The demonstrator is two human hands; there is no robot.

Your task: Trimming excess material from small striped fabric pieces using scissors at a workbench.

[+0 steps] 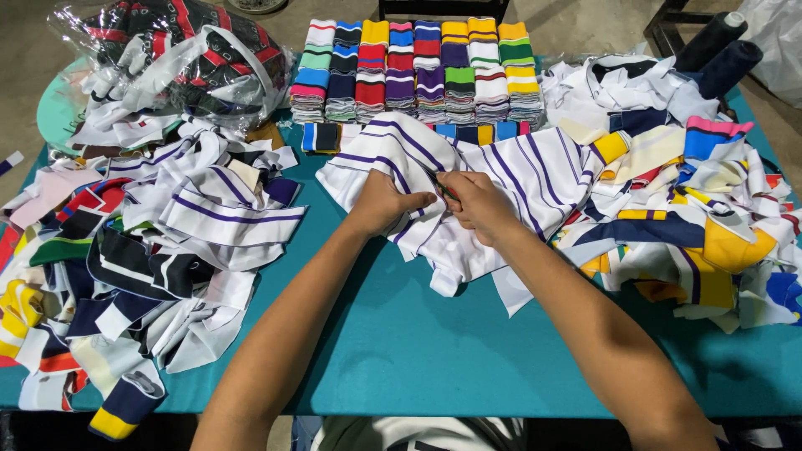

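Observation:
A white fabric piece with purple stripes (510,171) lies bunched on the teal table (418,351) in the middle. My left hand (386,203) pinches its folded edge from the left. My right hand (478,203) grips the same fold from the right, fingers curled, with a small dark object between them that I cannot make out. The two hands almost touch.
Neat stacks of striped knit collars (413,71) stand at the back. A loose heap of fabric pieces (142,242) fills the left side, another heap (693,209) the right. A clear plastic bag of fabric (180,58) sits back left; dark thread cones (718,46) back right.

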